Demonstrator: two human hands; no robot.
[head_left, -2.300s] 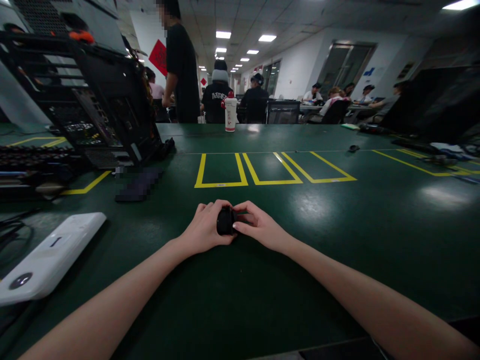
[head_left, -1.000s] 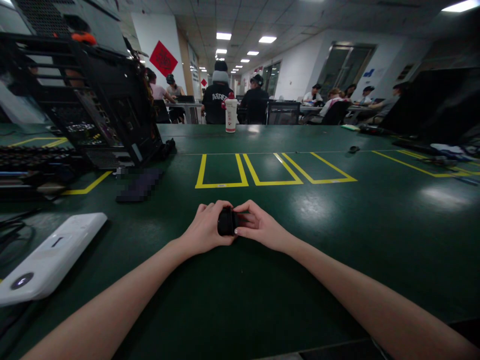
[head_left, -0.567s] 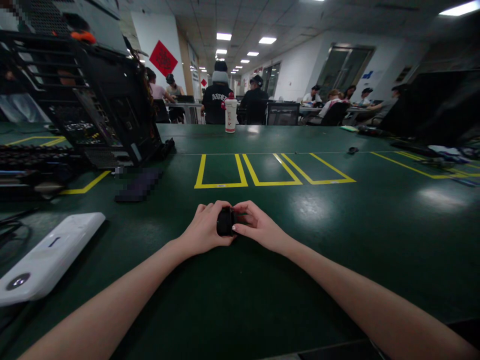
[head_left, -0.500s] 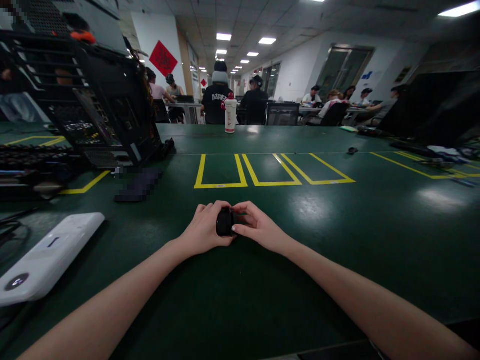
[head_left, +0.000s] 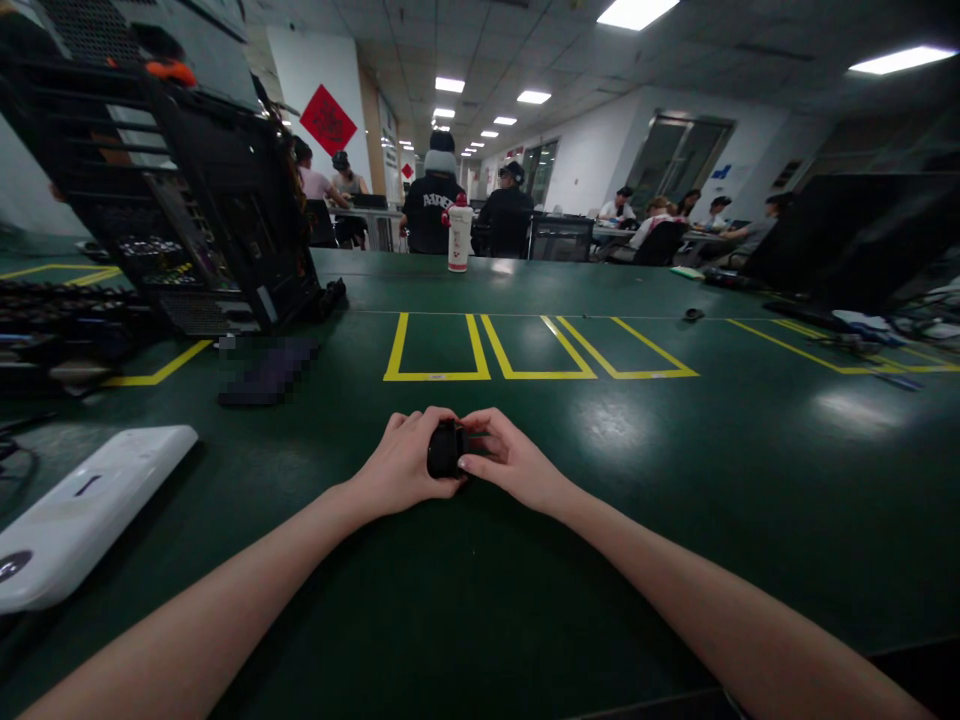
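A small black rounded case [head_left: 445,450] is held between my two hands, just above or on the green table [head_left: 480,620]; I cannot tell which. My left hand [head_left: 409,460] wraps round its left side, thumb below and fingers over the top. From the right, my right hand [head_left: 517,460] pinches its edge with thumb and fingertips. The case's right edge looks like a lid or rim, partly covered by the fingers. What exactly the case is does not show.
Yellow tape outlines [head_left: 437,377] lie beyond my hands. A white device [head_left: 105,510] and an open computer chassis [head_left: 217,220] stand at left. Further back are a white bottle [head_left: 459,240], a small black round part [head_left: 693,314] and a dark monitor [head_left: 847,240]. Several people sit at far tables.
The view has tilted and shifted slightly, so the scene sits a little lower and further left. Both hands keep nearly the same grip on the black case.
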